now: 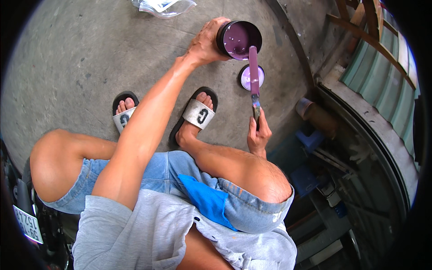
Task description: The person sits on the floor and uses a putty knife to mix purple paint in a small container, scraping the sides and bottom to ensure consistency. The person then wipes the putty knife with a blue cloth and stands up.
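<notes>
My left hand [208,42] grips the side of a round black can [239,39] full of purple paint, tilted on the concrete floor [81,58]. In my right hand [258,135] is a flat stirring stick [254,74] coated in purple paint. Its upper end points at the can's rim. The can's lid [250,77], purple on its inner face, lies on the floor just below the can, partly behind the stick. I am squatting, with both sandalled feet [195,114] on the floor.
A clear plastic bag [163,6] lies at the top of the view. To the right stand a curved metal frame [373,130], wooden slats [360,27] and blue parts [310,139] low down. A vehicle's number plate [28,223] shows at the lower left.
</notes>
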Demonstrator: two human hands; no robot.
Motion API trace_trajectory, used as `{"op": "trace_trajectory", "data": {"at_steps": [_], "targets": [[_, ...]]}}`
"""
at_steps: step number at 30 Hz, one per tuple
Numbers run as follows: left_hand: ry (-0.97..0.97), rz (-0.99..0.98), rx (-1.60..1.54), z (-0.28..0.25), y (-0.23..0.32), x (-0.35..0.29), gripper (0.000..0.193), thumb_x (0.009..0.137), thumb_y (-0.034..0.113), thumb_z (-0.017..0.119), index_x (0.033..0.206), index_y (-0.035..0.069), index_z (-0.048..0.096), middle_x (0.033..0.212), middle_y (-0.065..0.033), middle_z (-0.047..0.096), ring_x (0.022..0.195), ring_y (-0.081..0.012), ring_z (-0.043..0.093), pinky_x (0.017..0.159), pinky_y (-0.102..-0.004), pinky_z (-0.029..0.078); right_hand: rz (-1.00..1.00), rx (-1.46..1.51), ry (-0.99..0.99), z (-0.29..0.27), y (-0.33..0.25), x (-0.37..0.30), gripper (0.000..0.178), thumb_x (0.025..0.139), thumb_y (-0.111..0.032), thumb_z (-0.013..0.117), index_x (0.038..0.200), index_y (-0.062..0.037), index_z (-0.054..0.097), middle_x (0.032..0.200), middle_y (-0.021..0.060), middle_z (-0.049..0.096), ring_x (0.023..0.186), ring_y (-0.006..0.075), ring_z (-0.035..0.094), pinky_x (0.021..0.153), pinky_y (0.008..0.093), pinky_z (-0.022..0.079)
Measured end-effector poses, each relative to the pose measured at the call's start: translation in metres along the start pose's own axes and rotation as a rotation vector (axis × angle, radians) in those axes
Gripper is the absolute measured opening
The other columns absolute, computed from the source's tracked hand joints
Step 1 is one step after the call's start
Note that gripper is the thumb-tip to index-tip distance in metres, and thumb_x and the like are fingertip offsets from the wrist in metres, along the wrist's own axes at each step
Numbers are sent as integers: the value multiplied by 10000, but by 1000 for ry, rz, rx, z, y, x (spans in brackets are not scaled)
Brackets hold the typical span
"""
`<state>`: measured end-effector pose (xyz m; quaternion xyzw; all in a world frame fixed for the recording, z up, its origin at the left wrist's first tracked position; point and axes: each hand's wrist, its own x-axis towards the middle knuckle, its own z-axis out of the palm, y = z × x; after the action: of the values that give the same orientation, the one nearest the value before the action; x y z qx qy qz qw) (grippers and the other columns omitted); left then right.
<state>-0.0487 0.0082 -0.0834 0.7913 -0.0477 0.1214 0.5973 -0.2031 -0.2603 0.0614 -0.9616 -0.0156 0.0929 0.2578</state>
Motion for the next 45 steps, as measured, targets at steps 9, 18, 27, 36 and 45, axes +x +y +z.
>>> {"op": "trace_trajectory", "data": {"at_steps": [9, 18, 27, 36, 45], "targets": [[-12, -48, 26, -1, 2, -2, 989, 515, 225, 941, 1350, 115, 423, 1350, -114, 528, 1301, -330, 487, 1116, -431, 401, 200, 329, -44, -51, -4, -18, 397, 918, -59, 652, 1292, 19, 546, 806, 45, 614, 698, 98, 545, 671, 245, 458], [-13, -28, 4, -3, 3, 0, 976, 532, 222, 936, 1358, 109, 428, 1355, -124, 520, 1310, -336, 479, 1116, -427, 395, 215, 1045, -176, 62, -32, 75, 371, 1053, -307, 460, 1119, 34, 589, 868, 71, 587, 695, 133, 543, 635, 274, 457], [0, -8, -8, -1, 1, -1, 976, 539, 171, 934, 1367, 82, 425, 1351, -125, 520, 1273, -333, 512, 1084, -414, 432, 441, 849, -107, 66, -48, 87, 423, 1037, -407, 509, 859, -38, 615, 599, -37, 467, 483, 40, 380, 440, 207, 291], [21, 26, 8, -2, 4, 1, 951, 542, 182, 943, 1346, 88, 444, 1348, -120, 518, 1255, -331, 524, 1056, -413, 453, 660, 629, -179, 25, -33, 51, 425, 1025, -404, 522, 844, -35, 628, 579, -30, 462, 478, 48, 375, 440, 224, 283], [17, -10, 2, 0, 2, -1, 965, 539, 204, 944, 1352, 110, 432, 1341, -109, 527, 1273, -322, 507, 1088, -421, 430, 712, 414, -247, -35, -22, 12, 398, 1015, -384, 547, 836, -39, 633, 572, -34, 467, 489, 54, 386, 450, 233, 285]]}}
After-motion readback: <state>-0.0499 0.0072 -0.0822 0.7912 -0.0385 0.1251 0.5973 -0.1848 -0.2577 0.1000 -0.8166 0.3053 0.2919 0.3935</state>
